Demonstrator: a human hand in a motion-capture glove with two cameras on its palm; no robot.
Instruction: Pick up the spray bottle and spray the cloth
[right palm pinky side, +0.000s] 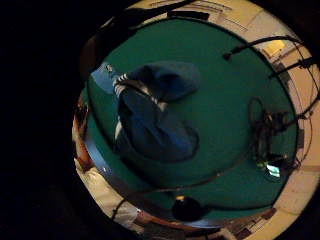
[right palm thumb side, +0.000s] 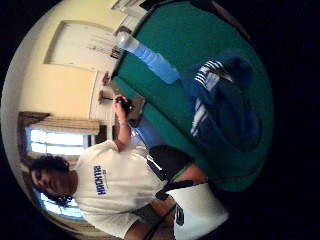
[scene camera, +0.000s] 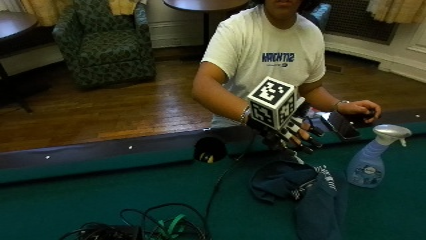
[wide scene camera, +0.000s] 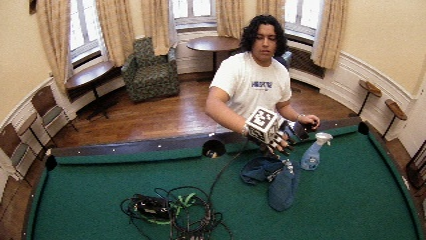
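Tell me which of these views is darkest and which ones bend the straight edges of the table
The little finger side palm view is darkest: the blue cloth shows dimly on green felt. The thumb side palm view is brighter, a window glaring, and the spray bottle and table rail curve strongly. The wide outside view bows the table edges slightly; the outside view is evenly lit, with the gloved right hand clear.

green felt table (scene camera: 100, 195), tangled cables (scene camera: 133, 230), patterned armchair (scene camera: 106, 45)

Daylight enters through curtained windows (wide scene camera: 192, 10); the palm views are dim, soft, and bend strongly toward their edges.
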